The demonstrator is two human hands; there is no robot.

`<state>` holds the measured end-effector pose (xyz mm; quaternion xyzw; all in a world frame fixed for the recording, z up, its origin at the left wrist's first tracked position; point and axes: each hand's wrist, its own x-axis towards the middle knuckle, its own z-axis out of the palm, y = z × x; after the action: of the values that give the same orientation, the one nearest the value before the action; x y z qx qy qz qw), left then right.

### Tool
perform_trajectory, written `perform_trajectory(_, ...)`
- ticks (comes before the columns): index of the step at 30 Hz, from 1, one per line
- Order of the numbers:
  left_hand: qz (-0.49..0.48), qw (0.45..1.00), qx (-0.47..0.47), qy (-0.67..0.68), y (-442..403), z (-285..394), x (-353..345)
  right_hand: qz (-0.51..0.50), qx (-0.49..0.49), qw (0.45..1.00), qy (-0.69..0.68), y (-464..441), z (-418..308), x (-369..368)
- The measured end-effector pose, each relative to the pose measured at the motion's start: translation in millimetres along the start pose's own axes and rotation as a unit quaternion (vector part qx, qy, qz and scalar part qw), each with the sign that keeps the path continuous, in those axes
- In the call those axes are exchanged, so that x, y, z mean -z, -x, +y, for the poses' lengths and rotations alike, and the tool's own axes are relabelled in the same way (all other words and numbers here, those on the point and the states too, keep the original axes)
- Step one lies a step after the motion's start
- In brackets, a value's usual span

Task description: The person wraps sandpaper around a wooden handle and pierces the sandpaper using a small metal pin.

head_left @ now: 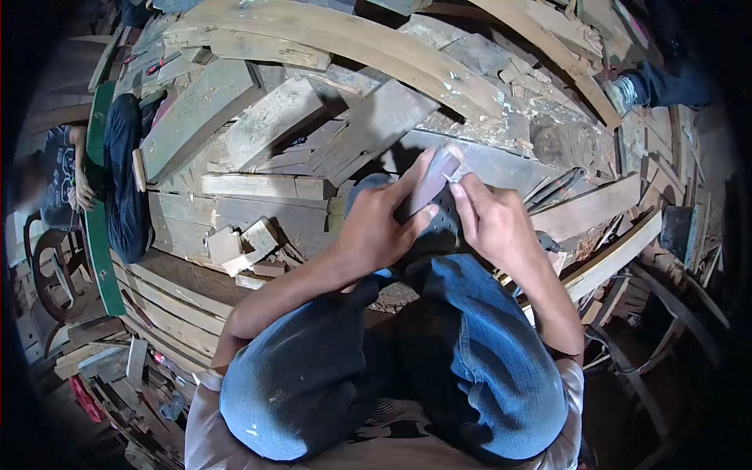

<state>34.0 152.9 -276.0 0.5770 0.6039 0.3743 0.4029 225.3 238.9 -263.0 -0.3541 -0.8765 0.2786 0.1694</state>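
Observation:
In the head view my left hand [381, 218] is closed round a flat, greyish-purple block [435, 182], its thumb and fingers on either side. The block is tilted, with its upper end away from me. Just right of it, my right hand [492, 213] is closed in a pinch near the block's upper right edge. A small pale thing shows at those fingertips, too small to name. Both hands are above my feet, in front of my bent knees in blue jeans [493, 345].
Wooden boards [266, 121] and a long curved beam [352, 39] lie beyond my hands. Offcuts [243, 243] are at the left. A person [59, 176] sits behind a green plank [100, 204] at the far left. Another person's foot [623, 94] is at upper right.

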Motion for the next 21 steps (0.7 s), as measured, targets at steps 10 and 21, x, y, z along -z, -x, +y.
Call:
perform_trajectory(10,-0.032,0.998,0.056,-0.025,0,7,2,-0.009,-0.015,0.998,0.055,-10,3,9)
perform_trajectory(21,-0.062,0.993,0.091,-0.031,-2,12,4,-0.023,-0.01,0.999,0.034,-4,-3,5)
